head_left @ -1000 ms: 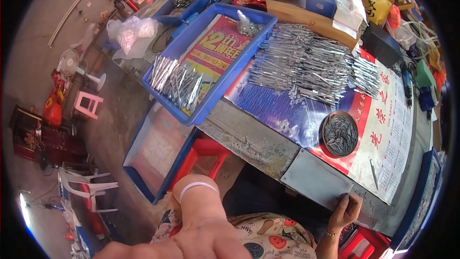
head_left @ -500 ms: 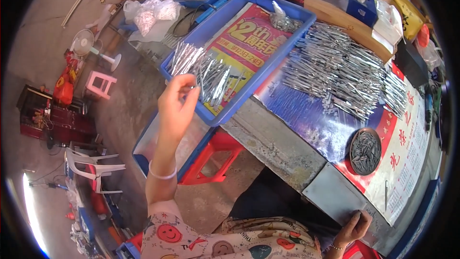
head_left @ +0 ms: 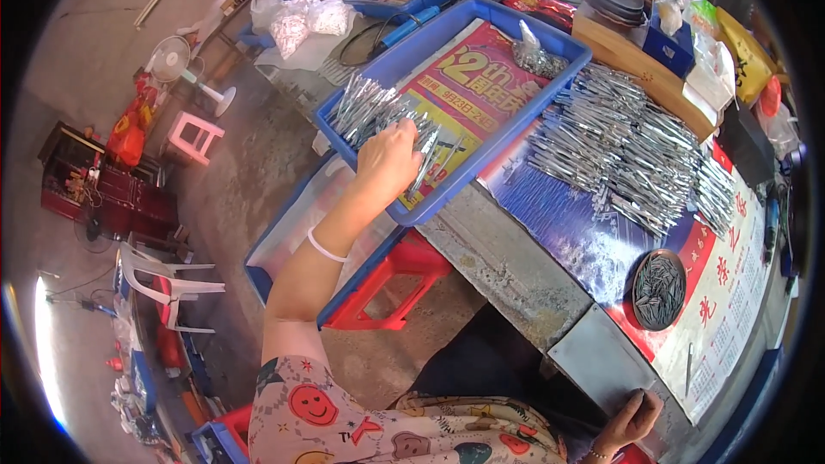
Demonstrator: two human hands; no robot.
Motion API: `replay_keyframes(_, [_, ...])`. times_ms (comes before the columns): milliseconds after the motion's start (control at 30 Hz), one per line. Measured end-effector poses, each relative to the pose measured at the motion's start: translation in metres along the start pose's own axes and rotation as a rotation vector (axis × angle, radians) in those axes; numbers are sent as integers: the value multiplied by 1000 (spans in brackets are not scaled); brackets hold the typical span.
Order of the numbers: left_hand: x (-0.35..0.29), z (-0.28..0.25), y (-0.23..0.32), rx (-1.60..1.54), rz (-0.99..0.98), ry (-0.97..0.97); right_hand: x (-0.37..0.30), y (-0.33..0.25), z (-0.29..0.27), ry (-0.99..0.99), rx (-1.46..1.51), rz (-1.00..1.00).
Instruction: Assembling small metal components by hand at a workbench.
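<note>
My left hand [head_left: 391, 157] reaches into a blue plastic tray [head_left: 468, 187]. Its curled fingers touch a heap of thin silvery metal rods [head_left: 369, 107] at the tray's near-left end. What the fingertips grip is hidden under the hand. At the table's near edge, my right hand [head_left: 634, 421] rests with fingers curled in, beside a bare metal plate [head_left: 593, 352]; nothing shows clearly in it. Right of the tray spreads a large pile of similar metal rods [head_left: 619, 146]. A round dark dish [head_left: 640, 314] holds small grey metal pieces. One single rod [head_left: 688, 369] lies near the dish.
Inside the tray's far end is a clear bag [head_left: 537, 56] of small metal parts. A wooden block [head_left: 636, 64] and a blue box [head_left: 670, 43] stand behind the pile. Under the tray are another blue tray [head_left: 301, 206] and a red stool [head_left: 387, 288].
My left hand has gone from above the tray's near edge, fingers raised in a pinch, down onto the rods, fingers now pointing downward. The view has shifted slightly; my right hand stays put.
</note>
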State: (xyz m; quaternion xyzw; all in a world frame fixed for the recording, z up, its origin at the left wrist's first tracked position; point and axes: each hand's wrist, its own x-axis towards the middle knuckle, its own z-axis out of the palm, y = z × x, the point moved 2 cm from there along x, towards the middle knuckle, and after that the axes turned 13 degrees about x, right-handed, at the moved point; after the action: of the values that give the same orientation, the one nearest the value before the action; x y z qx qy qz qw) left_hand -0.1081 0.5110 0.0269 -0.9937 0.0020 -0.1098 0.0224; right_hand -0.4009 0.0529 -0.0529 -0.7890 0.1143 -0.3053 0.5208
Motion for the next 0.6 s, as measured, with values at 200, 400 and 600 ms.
replay_keyframes(200, [7, 6, -2, 40, 73, -102, 2, -3, 3, -3, -27, -40])
replay_keyframes(400, [9, 4, 6, 141, 92, -118, 5, -13, 7, -42, -74, -56])
replay_keyframes(600, [9, -4, 9, -10, -42, 152, 5, -13, 5, -55, -5, -75])
